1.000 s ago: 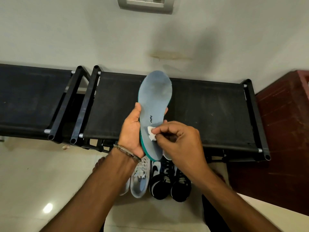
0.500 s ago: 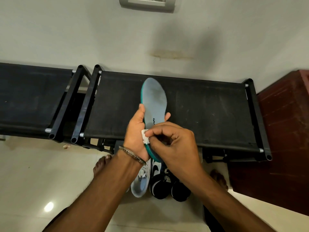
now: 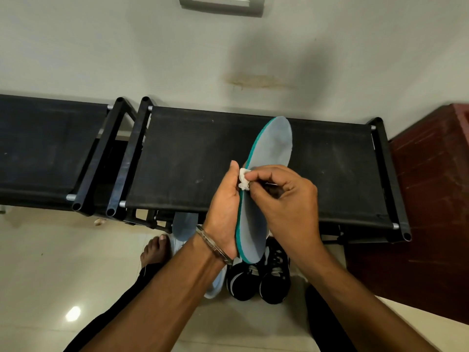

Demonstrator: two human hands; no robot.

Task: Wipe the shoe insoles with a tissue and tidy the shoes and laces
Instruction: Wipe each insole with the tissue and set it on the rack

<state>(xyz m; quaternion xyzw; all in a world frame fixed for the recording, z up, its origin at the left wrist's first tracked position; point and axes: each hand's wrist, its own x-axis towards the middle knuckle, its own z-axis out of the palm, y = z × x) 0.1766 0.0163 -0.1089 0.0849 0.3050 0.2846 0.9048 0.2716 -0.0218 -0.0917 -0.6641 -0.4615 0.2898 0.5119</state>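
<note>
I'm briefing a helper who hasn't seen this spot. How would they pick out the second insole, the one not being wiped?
Start at the black fabric bench against the wall. At its front edge, left of the left hand, a grey-blue insole sticks up from a pale shoe on the floor. Unlike the held insole, no hand touches it.

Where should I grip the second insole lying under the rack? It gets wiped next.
Probably its near, rounded end, coming from the front: the second insole pokes out beneath the black rack, its far end hidden under the frame. Both hands are busy with the other insole.
</note>
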